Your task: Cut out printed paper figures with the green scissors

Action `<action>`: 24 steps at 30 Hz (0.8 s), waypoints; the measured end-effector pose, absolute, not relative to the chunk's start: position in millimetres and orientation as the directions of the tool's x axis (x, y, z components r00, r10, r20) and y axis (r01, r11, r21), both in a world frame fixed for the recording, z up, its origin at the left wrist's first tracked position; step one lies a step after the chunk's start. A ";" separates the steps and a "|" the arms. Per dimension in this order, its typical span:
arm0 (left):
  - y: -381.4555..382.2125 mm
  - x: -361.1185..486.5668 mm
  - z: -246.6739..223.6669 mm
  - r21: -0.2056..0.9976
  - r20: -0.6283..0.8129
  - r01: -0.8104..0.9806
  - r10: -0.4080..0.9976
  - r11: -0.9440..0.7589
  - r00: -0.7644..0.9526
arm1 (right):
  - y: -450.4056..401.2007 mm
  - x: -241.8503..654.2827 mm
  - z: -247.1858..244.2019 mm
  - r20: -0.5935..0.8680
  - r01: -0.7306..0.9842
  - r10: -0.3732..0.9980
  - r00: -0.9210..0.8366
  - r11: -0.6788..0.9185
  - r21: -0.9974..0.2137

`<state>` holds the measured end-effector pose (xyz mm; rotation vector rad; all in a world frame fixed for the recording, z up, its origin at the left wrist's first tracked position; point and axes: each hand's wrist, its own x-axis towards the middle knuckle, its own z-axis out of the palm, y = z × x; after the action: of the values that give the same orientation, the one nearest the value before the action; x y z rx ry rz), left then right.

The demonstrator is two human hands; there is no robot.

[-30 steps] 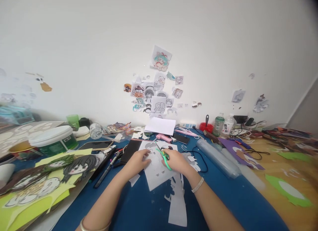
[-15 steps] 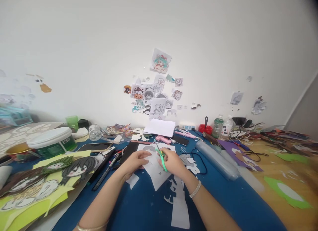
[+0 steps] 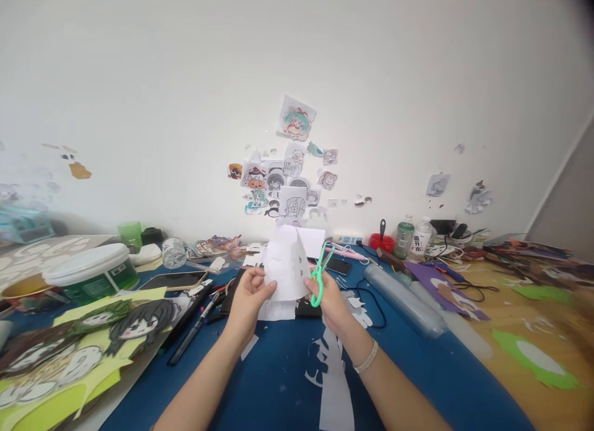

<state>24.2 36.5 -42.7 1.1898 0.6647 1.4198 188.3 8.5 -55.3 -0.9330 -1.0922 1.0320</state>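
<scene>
A white paper [image 3: 285, 270] with small dark marks near its right side is held up and curved above the blue table. My left hand [image 3: 253, 295] pinches its lower left edge between thumb and fingers. At the lower right edge, my right hand [image 3: 327, 298] grips the paper and also carries green-handled scissors [image 3: 318, 276], whose blades point up and are spread apart. Beneath the held paper lies another sheet with line drawing [image 3: 277, 311]. White paper scraps [image 3: 335, 381] rest on the table below my right hand.
Pens [image 3: 197, 326] and yellow sheets with cut-out drawings [image 3: 104, 369] lie left, beside a green-and-white tub [image 3: 90, 270]. To the right are a rolled clear plastic [image 3: 403, 301], a purple sheet [image 3: 440, 289] and two bottles [image 3: 404, 236]. Drawings [image 3: 294, 203] hang on the wall.
The paper has been lifted and turned upright, uncovering the sheet beneath it. The scissors have moved right, away from the paper's middle, and now point upward. My right hand now grips the paper's edge.
</scene>
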 end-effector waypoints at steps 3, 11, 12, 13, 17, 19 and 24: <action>29.4 28.7 -39.2 0.883 0.256 -0.440 0.953 -0.162 0.162 | 6.2 195.3 -50.9 0.284 -0.220 0.942 0.180 0.320 -0.922; 22.3 29.4 -39.9 0.990 0.137 -0.096 0.892 -0.106 0.430 | 10.0 206.0 -52.4 0.415 -0.090 0.892 0.179 0.435 -0.896; 24.8 28.0 -42.3 0.983 0.174 -0.017 0.907 -0.181 0.383 | 11.8 206.3 -54.1 0.423 -0.025 0.888 0.177 0.434 -0.901; 28.0 25.8 -44.6 0.964 0.228 0.060 0.923 -0.258 0.310 | 13.4 206.6 -55.7 0.428 0.052 0.887 0.176 0.425 -0.904; 39.7 12.7 -47.3 0.856 0.443 0.310 0.896 -0.414 -0.029 | 12.7 205.1 -59.5 0.366 0.345 0.930 0.031 0.334 -0.877; 40.4 8.1 -44.2 0.871 0.453 0.269 0.884 -0.411 -0.117 | 7.2 200.8 -59.5 0.299 0.473 0.946 -0.122 0.320 -0.821; 31.3 14.0 -40.2 0.911 0.411 0.083 0.901 -0.403 -0.137 | -5.8 183.4 -60.3 0.221 0.578 0.925 -0.308 0.367 -0.729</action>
<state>14.0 31.3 -40.2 1.4811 1.1339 1.6111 183.4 -5.8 -60.3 -1.2961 -2.0027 0.7119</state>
